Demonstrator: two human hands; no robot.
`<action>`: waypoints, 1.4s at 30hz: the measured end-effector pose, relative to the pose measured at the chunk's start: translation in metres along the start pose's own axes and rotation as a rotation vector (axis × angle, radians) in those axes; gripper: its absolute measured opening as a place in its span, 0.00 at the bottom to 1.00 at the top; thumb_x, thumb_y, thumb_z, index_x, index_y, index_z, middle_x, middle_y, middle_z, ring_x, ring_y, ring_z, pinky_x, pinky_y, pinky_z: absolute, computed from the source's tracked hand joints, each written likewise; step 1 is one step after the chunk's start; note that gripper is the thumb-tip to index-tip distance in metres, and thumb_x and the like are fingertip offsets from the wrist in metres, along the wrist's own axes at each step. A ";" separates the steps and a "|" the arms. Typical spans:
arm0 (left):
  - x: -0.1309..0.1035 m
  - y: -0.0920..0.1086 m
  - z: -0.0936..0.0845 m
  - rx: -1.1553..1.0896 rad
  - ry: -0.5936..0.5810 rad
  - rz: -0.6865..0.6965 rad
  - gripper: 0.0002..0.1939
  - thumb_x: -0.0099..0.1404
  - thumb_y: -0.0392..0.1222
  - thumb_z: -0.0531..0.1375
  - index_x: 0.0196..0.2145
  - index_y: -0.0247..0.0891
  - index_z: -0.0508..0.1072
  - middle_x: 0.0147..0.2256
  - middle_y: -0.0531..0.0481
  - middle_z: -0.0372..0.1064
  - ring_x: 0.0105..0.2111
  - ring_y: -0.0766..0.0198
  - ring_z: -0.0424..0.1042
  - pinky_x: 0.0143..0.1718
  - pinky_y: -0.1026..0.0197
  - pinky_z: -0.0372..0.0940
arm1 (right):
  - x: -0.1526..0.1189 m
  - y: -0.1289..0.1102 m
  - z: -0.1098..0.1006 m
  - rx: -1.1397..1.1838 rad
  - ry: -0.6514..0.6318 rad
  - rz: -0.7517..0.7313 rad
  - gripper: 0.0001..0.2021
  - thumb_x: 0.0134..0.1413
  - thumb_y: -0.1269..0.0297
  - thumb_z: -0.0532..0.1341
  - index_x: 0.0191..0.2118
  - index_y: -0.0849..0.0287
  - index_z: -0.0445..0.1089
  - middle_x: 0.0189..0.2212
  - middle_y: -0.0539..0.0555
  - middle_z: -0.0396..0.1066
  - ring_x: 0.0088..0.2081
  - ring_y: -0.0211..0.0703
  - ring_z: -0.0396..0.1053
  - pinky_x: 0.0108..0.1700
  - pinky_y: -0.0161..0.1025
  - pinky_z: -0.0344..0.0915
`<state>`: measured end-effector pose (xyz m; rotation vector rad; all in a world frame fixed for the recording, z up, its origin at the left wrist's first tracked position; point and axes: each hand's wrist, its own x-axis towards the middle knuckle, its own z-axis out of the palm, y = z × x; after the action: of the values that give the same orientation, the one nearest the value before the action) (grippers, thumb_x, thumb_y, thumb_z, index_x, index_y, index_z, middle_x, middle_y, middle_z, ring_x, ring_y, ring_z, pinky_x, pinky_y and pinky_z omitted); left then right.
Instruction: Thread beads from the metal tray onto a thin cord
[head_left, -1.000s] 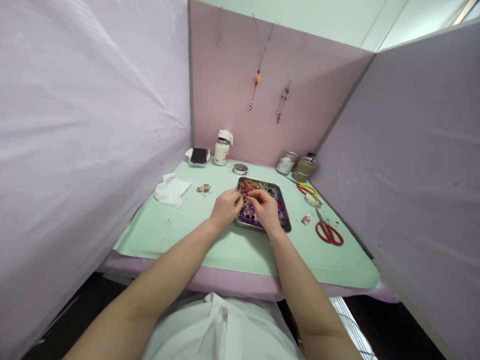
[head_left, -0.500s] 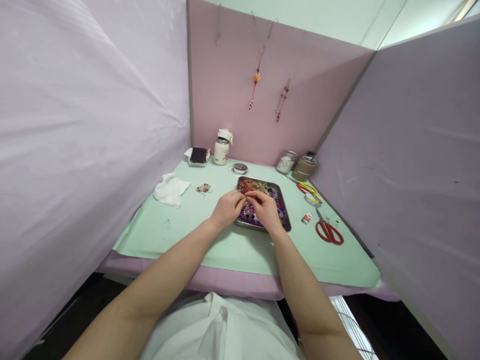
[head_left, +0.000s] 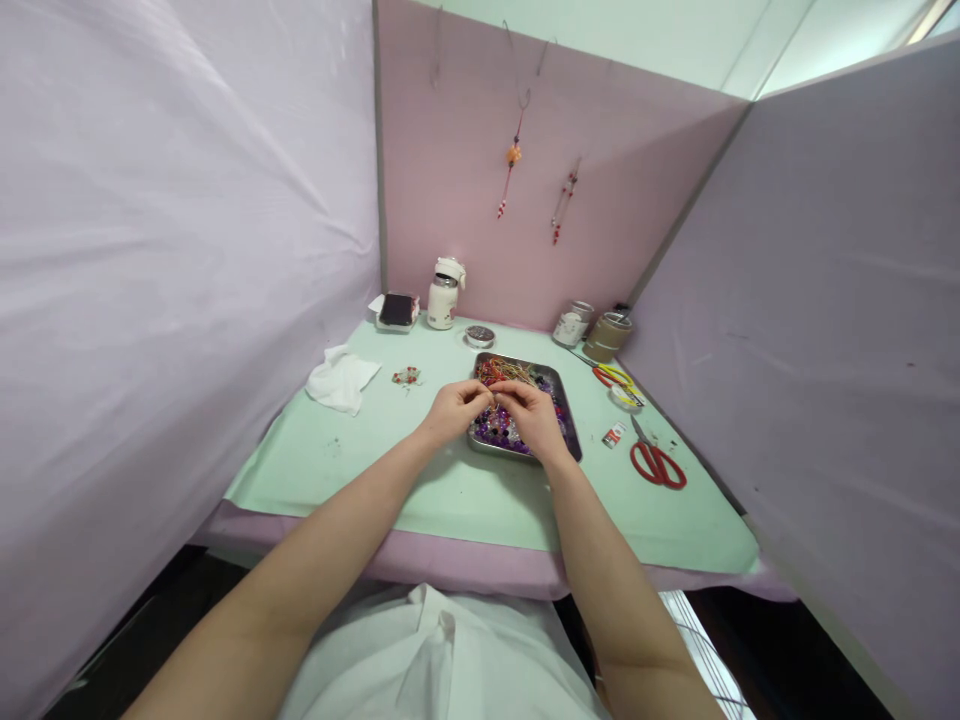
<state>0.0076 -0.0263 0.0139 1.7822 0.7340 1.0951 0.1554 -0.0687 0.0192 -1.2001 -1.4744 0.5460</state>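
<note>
Above a metal tray (head_left: 571,425) my left hand (head_left: 454,410) and my right hand (head_left: 531,412) meet, thumbs and fingertips pinched close together. Whatever lies between the fingertips is too small to name. Purple, clear and dark beads (head_left: 501,430) fill the near part of the tray. Behind my fingers, red and gold cords (head_left: 510,370) lie in a tangle at its far side. My right hand hides part of the beads.
Red-handled scissors (head_left: 657,464), a small red-and-white packet (head_left: 613,435) and yellow-handled scissors (head_left: 613,376) lie right. Two jars (head_left: 574,325) stand behind. Leftward are a white cloth (head_left: 341,380), a beaded piece (head_left: 406,376), a bottle (head_left: 443,295) and a spool (head_left: 480,337). Partitions flank the table.
My left hand's fingers have shifted slightly, and more of the purple beads shows between my hands. Both hands stay pinched together over the tray.
</note>
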 end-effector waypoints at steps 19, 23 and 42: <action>0.006 -0.002 0.005 -0.558 0.114 -0.286 0.08 0.48 0.43 0.61 0.22 0.34 0.69 0.17 0.57 0.56 0.16 0.76 0.47 0.19 0.66 0.41 | 0.000 0.004 0.008 0.138 0.125 0.050 0.10 0.45 0.58 0.63 0.33 0.57 0.69 0.31 0.52 0.74 0.34 0.43 0.71 0.41 0.42 0.68; 0.005 -0.001 0.005 -0.597 0.109 -0.290 0.08 0.47 0.42 0.61 0.22 0.34 0.69 0.17 0.57 0.55 0.16 0.76 0.48 0.19 0.66 0.41 | -0.001 0.002 0.009 0.179 0.161 0.071 0.14 0.45 0.60 0.64 0.39 0.57 0.65 0.30 0.52 0.74 0.35 0.43 0.73 0.42 0.42 0.68; 0.005 0.001 0.007 -0.609 0.116 -0.307 0.08 0.47 0.41 0.61 0.22 0.34 0.70 0.17 0.58 0.56 0.16 0.76 0.48 0.19 0.66 0.42 | -0.001 0.003 0.010 -0.024 0.182 0.032 0.08 0.50 0.59 0.59 0.31 0.58 0.71 0.29 0.52 0.72 0.31 0.42 0.67 0.38 0.39 0.64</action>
<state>0.0156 -0.0254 0.0150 1.0626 0.6287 1.0720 0.1470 -0.0661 0.0135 -1.2603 -1.3121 0.4297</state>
